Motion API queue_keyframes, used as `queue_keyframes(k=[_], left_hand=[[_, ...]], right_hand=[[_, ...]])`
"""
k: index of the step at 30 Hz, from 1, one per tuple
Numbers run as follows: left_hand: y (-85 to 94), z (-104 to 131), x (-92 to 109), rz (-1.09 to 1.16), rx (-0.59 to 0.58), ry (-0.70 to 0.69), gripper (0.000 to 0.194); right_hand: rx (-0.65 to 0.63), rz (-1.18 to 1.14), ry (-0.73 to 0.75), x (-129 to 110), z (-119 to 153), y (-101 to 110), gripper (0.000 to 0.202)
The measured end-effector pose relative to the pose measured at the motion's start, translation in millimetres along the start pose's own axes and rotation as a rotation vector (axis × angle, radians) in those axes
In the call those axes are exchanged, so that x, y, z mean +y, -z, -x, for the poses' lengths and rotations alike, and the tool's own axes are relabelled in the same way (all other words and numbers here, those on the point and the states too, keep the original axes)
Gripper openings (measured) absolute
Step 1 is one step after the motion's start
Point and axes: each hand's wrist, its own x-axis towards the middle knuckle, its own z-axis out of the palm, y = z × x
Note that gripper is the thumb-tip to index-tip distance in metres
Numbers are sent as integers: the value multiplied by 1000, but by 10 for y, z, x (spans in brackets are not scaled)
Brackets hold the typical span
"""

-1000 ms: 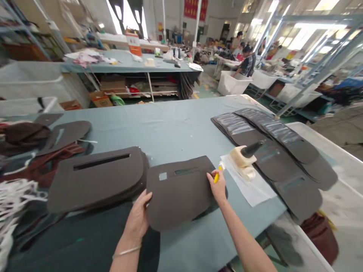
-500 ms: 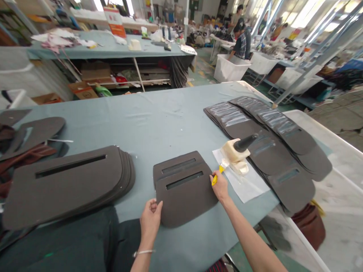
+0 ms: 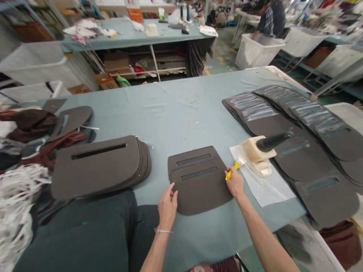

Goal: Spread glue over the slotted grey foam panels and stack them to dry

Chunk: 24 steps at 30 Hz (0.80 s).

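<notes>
Two dark brown panels point(image 3: 202, 192), each with a long slot, lie overlapped on the table, one set slightly behind the other. My left hand point(image 3: 168, 206) is at their left edge, fingertips on the border and thumb apart from the fingers. At the right edge, my right hand point(image 3: 235, 184) is closed around a yellow-handled brush point(image 3: 229, 174) while its fingers touch the panels. The brush's bristles point toward a cream-coloured container point(image 3: 249, 149) with a black cylinder lying across its top. Under the container is a white sheet point(image 3: 263, 192).
A stack of slotted panels point(image 3: 99, 162) lies to the left, above dark green cloth point(image 3: 85, 230). On the right are rows of panels with glossy streaks point(image 3: 258, 109). White strips point(image 3: 17, 204) pile at the far left. A person bends over a white bin point(image 3: 256, 53) behind.
The view has turned, so everything sits differently in the picture. My left hand has shifted up along the panels' left edge, its fingers straighter. The right hand keeps the brush.
</notes>
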Motion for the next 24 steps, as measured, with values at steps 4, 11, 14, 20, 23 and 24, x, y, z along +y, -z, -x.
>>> queue_keyframes(k=[4,11,14,20,23,24], left_hand=[[-7,-15,-33,-7,12,-7,40],[-11,-26,-28,-29,-8,46,39],[-12,-29,-28,-51,-16,54,39],[-17,-37,-19,-65,-26,63,40],[-15,-35,-19,-74,-31,63,41],[-13,-34,-20,-76,-31,61,41]], right_hand=[[-7,13,-10,-2,-9,1,11],[-24,55,-31,-25,-11,5,11],[-36,64,-42,-56,-12,29,9],[-54,90,-63,-103,-8,61,9],[-56,88,-68,-92,-3,58,8],[-58,85,-68,-86,-3,55,8]])
